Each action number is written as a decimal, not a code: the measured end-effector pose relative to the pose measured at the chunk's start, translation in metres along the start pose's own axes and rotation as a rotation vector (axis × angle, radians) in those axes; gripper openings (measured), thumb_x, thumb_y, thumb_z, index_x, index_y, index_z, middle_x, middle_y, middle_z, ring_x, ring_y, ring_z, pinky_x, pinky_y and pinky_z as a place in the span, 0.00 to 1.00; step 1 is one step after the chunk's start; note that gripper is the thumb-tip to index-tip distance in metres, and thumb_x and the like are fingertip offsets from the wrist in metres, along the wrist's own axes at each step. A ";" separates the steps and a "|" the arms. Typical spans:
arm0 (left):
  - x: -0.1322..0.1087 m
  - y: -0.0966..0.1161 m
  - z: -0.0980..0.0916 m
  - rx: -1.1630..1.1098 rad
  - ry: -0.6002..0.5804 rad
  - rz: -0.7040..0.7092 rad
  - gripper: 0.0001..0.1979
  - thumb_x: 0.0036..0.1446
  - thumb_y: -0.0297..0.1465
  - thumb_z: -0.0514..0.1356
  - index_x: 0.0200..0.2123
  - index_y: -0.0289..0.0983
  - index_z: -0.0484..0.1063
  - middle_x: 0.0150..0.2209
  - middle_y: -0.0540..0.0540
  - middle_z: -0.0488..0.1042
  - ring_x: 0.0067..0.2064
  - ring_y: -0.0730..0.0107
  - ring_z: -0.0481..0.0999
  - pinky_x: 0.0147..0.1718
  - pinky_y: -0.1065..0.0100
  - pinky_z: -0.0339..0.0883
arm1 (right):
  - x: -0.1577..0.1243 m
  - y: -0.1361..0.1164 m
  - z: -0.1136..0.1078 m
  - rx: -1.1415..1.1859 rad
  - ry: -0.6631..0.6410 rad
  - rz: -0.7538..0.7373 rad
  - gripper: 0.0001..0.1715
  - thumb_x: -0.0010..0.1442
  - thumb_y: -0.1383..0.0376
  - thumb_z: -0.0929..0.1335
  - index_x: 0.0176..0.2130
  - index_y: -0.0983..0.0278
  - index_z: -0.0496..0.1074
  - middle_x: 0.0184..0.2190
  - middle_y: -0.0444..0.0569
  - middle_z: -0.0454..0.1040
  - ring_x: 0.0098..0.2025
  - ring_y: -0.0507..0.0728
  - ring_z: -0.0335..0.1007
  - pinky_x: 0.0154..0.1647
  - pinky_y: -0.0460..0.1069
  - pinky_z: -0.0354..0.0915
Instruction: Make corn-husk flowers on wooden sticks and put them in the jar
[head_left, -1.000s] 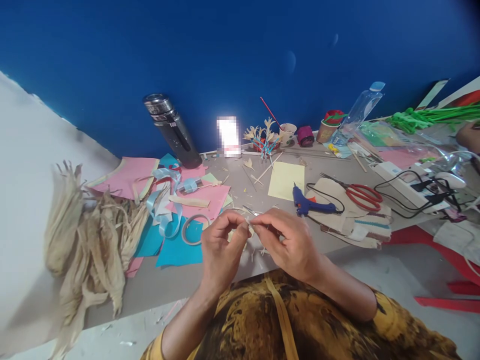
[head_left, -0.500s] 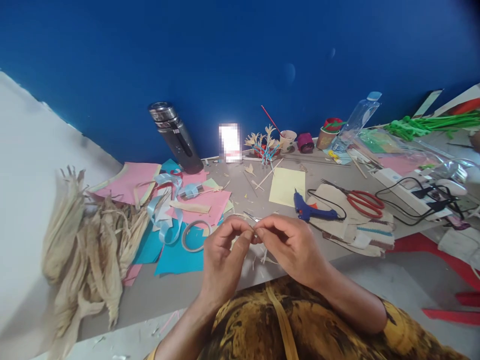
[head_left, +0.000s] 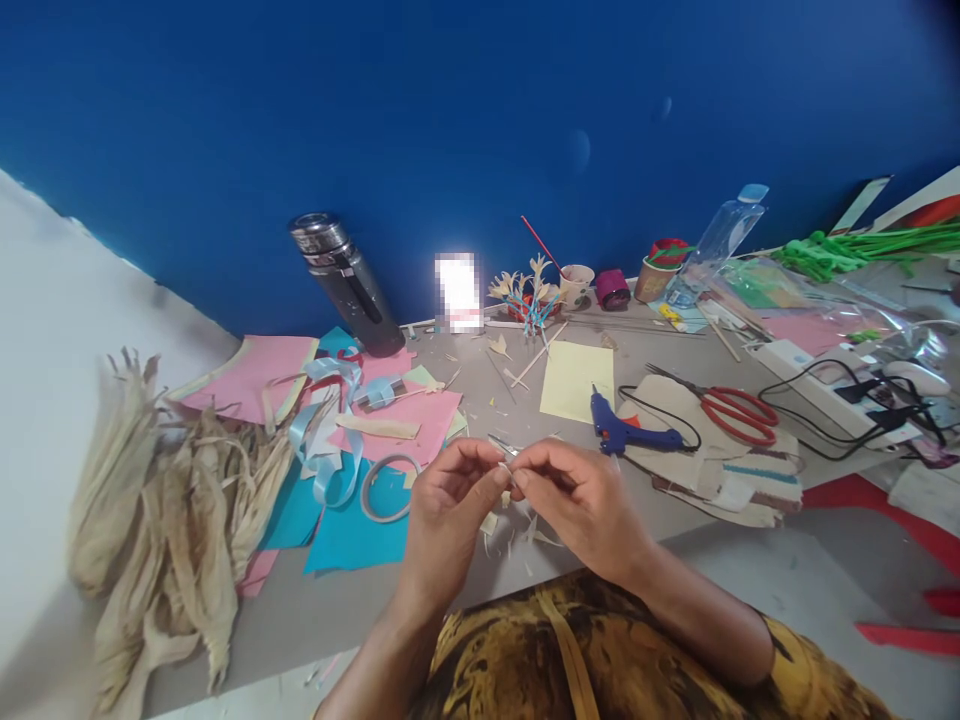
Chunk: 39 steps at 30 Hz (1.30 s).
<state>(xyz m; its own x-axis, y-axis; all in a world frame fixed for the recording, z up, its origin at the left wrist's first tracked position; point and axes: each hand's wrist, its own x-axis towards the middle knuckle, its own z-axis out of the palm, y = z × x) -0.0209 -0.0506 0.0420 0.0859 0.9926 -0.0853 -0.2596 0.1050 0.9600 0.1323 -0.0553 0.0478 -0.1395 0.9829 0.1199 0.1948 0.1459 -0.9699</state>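
My left hand (head_left: 454, 515) and my right hand (head_left: 581, 505) meet fingertip to fingertip over the near part of the table. Both are closed in a pinch on a tiny pale piece (head_left: 510, 472), mostly hidden by the fingers, so its kind cannot be made out. Just beyond the fingertips lies a slim metal tool (head_left: 504, 445), partly covered. Pale scraps (head_left: 534, 532) are scattered below the hands. To the right of my right hand lies a blue glue gun (head_left: 630, 428), near a yellow paper sheet (head_left: 577, 380).
Dried corn husks (head_left: 187, 530) are heaped at the left, beside pink and blue paper, ribbon and a tape roll (head_left: 386, 488). A dark flask (head_left: 349, 285) stands behind. Husk flowers (head_left: 529, 290) stand near a paper cup (head_left: 576, 286). Red-handled scissors (head_left: 739, 415) rest on gloves (head_left: 697, 465) near a power strip (head_left: 810, 385).
The camera view has shifted slightly. Both hands stay pinched together, with the fingers turned a little so that more of the pale piece and the metal tool shows.
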 end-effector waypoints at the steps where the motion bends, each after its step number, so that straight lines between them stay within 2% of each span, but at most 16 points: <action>1: 0.001 0.001 0.000 0.001 -0.008 0.001 0.06 0.54 0.30 0.68 0.34 0.36 0.74 0.30 0.50 0.75 0.31 0.72 0.75 0.34 0.70 0.68 | 0.001 0.001 0.000 -0.038 0.008 -0.035 0.09 0.60 0.66 0.66 0.32 0.65 0.75 0.24 0.45 0.76 0.24 0.49 0.65 0.24 0.43 0.60; 4: 0.006 0.002 -0.001 0.009 -0.027 0.008 0.06 0.55 0.30 0.68 0.30 0.37 0.73 0.28 0.50 0.75 0.32 0.72 0.75 0.35 0.70 0.68 | 0.004 0.000 -0.002 -0.070 0.027 -0.085 0.08 0.60 0.67 0.66 0.32 0.65 0.75 0.25 0.46 0.76 0.25 0.50 0.67 0.26 0.43 0.61; 6: 0.009 0.002 -0.004 0.013 -0.038 0.003 0.06 0.55 0.30 0.67 0.30 0.37 0.73 0.28 0.51 0.75 0.32 0.72 0.74 0.36 0.70 0.67 | 0.008 -0.001 -0.005 0.008 0.028 -0.033 0.08 0.61 0.66 0.67 0.32 0.65 0.75 0.24 0.45 0.75 0.25 0.50 0.67 0.25 0.44 0.60; 10: 0.020 -0.001 -0.009 0.010 -0.006 -0.001 0.05 0.57 0.30 0.66 0.33 0.38 0.72 0.31 0.51 0.74 0.34 0.73 0.73 0.38 0.70 0.66 | 0.015 0.005 -0.010 0.291 -0.016 0.136 0.11 0.63 0.60 0.68 0.33 0.65 0.73 0.23 0.44 0.73 0.20 0.47 0.57 0.20 0.43 0.52; 14: 0.027 0.002 -0.009 0.026 -0.068 0.043 0.05 0.58 0.30 0.65 0.31 0.38 0.71 0.33 0.50 0.73 0.36 0.71 0.72 0.40 0.69 0.65 | 0.024 0.014 -0.013 0.477 0.005 0.163 0.21 0.67 0.55 0.64 0.27 0.64 0.67 0.21 0.43 0.70 0.19 0.47 0.51 0.19 0.44 0.46; 16: 0.028 0.004 -0.008 0.045 -0.103 0.075 0.05 0.58 0.30 0.64 0.31 0.38 0.71 0.34 0.48 0.73 0.37 0.70 0.72 0.40 0.68 0.64 | 0.028 0.012 -0.014 0.412 0.028 0.141 0.22 0.68 0.53 0.64 0.27 0.64 0.68 0.21 0.43 0.70 0.19 0.47 0.51 0.19 0.44 0.47; 18: 0.029 0.005 -0.009 0.038 -0.125 0.067 0.04 0.59 0.30 0.64 0.32 0.38 0.71 0.34 0.48 0.73 0.38 0.69 0.72 0.40 0.67 0.64 | 0.032 0.006 -0.015 0.297 0.022 0.113 0.19 0.65 0.54 0.66 0.30 0.65 0.71 0.23 0.43 0.71 0.19 0.47 0.54 0.19 0.44 0.50; 20: 0.030 0.005 -0.011 0.014 -0.142 0.033 0.04 0.59 0.31 0.63 0.32 0.39 0.71 0.32 0.48 0.72 0.36 0.68 0.72 0.39 0.67 0.63 | 0.036 -0.001 -0.017 0.219 -0.031 0.100 0.14 0.62 0.58 0.68 0.31 0.66 0.73 0.25 0.44 0.73 0.21 0.47 0.59 0.21 0.44 0.54; 24: 0.034 0.002 -0.015 0.034 -0.163 0.000 0.05 0.56 0.31 0.64 0.30 0.38 0.71 0.28 0.50 0.69 0.31 0.70 0.68 0.34 0.67 0.61 | 0.041 -0.010 -0.020 0.235 -0.195 0.147 0.09 0.57 0.63 0.69 0.30 0.67 0.75 0.23 0.45 0.74 0.23 0.48 0.64 0.23 0.43 0.58; 32: 0.035 0.004 -0.014 0.115 -0.178 -0.023 0.05 0.53 0.31 0.64 0.28 0.38 0.70 0.27 0.51 0.68 0.30 0.70 0.67 0.32 0.68 0.60 | 0.043 -0.013 -0.020 0.206 -0.229 0.192 0.06 0.54 0.67 0.69 0.27 0.67 0.75 0.20 0.44 0.74 0.22 0.48 0.64 0.22 0.43 0.58; 39: 0.034 0.006 -0.015 0.085 -0.199 -0.029 0.05 0.54 0.30 0.64 0.29 0.38 0.70 0.26 0.51 0.68 0.30 0.70 0.67 0.32 0.69 0.60 | 0.042 -0.014 -0.018 0.149 -0.214 0.194 0.07 0.53 0.68 0.68 0.26 0.67 0.75 0.20 0.42 0.73 0.20 0.46 0.59 0.20 0.42 0.54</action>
<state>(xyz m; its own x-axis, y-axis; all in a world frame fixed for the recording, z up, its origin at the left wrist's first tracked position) -0.0338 -0.0152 0.0405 0.2822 0.9570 -0.0671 -0.1728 0.1195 0.9777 0.1413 -0.0137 0.0701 -0.3173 0.9428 -0.1023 0.0958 -0.0755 -0.9925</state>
